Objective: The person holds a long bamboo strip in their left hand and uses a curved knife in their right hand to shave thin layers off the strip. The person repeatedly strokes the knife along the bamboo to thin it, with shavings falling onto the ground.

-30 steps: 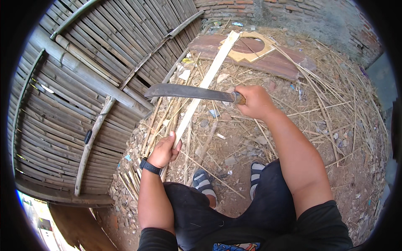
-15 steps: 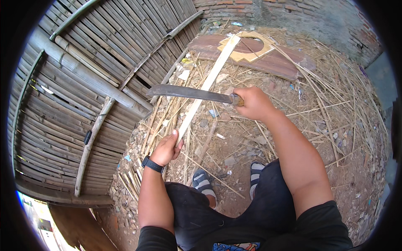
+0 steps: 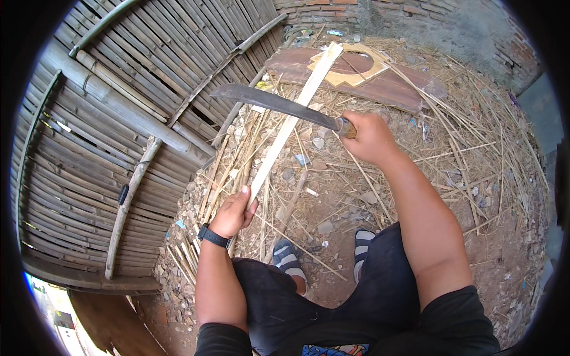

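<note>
My left hand [image 3: 235,212] is closed around the near end of a long pale bamboo strip [image 3: 277,152], which slants up and away to the right. In my right hand [image 3: 369,137] is the wooden handle of a machete [image 3: 279,104]. Its dark, curved blade points left and lies across the upper half of the strip, tip a little higher than the handle. Whether the edge bites into the strip or only rests on it, I cannot tell. The strip's far end overlaps a yellow wooden frame [image 3: 338,79] with a round opening.
Beneath the frame lies a reddish-brown board [image 3: 409,98]. Thin bamboo sticks [image 3: 442,127], straw and rubble litter the ground. A bamboo slat wall [image 3: 113,160] rises on the left, a brick wall [image 3: 380,18] at the back. My sandalled feet [image 3: 287,255] stand below my hands.
The machete has slid farther up the strip, and its blade has tilted with the tip higher. My right hand has moved slightly away and to the right; my left hand has barely moved.
</note>
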The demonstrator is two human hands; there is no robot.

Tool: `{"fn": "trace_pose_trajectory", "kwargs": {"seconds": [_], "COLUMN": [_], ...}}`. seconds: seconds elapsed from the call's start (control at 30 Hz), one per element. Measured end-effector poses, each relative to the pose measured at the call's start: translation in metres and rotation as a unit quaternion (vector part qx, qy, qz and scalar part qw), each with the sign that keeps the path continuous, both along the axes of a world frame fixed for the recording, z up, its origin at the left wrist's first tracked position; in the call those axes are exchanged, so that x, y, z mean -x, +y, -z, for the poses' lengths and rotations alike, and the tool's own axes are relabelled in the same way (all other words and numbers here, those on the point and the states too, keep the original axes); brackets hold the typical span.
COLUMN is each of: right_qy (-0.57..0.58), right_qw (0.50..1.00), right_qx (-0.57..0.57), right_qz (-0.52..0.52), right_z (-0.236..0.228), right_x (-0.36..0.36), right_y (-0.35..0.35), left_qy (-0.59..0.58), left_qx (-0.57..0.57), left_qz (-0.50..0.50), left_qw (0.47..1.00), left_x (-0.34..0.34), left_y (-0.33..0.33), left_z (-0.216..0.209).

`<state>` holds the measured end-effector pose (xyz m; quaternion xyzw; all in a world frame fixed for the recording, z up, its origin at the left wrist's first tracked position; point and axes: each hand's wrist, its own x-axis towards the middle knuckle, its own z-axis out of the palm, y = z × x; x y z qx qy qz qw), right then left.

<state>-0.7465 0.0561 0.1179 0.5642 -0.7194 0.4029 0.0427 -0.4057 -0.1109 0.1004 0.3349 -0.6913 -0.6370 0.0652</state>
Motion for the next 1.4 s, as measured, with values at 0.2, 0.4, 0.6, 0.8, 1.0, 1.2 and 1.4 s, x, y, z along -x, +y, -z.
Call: {"fn": "trace_pose_trajectory", "kwargs": {"seconds": [0.2, 0.4, 0.6, 0.8, 1.0, 1.2, 1.4], "right_qy": [0.126, 0.016, 0.037, 0.128, 0.067, 0.047, -0.069], "right_qw": [0.986, 0.997, 0.998, 0.985, 0.996, 0.992, 0.992], "right_qx": [-0.032, -0.069, -0.041, -0.093, -0.052, -0.119, -0.076], "right_qz": [-0.102, 0.016, -0.016, -0.070, 0.019, -0.011, 0.075], "right_z": [-0.004, -0.001, -0.003, -0.010, -0.003, -0.011, 0.005], "right_x": [-0.021, 0.005, -0.001, -0.017, -0.002, -0.001, 0.012], "right_y": [-0.011, 0.000, 0.001, -0.006, 0.002, -0.001, -0.002], "left_qy": [-0.007, -0.002, 0.011, 0.032, 0.060, 0.062, 0.004], "left_qx": [-0.006, 0.038, -0.021, 0.078, 0.266, 0.391, 0.448], "left_qz": [-0.012, -0.012, -0.016, 0.011, -0.007, -0.036, -0.064], "left_qw": [1.000, 0.999, 1.000, 0.996, 0.962, 0.918, 0.892], "left_x": [0.002, 0.001, 0.002, 0.002, 0.003, 0.007, 0.008], "left_y": [0.007, 0.002, 0.001, 0.007, 0.000, 0.008, 0.005], "left_z": [0.001, 0.005, 0.001, 0.009, 0.019, 0.008, 0.005]}}
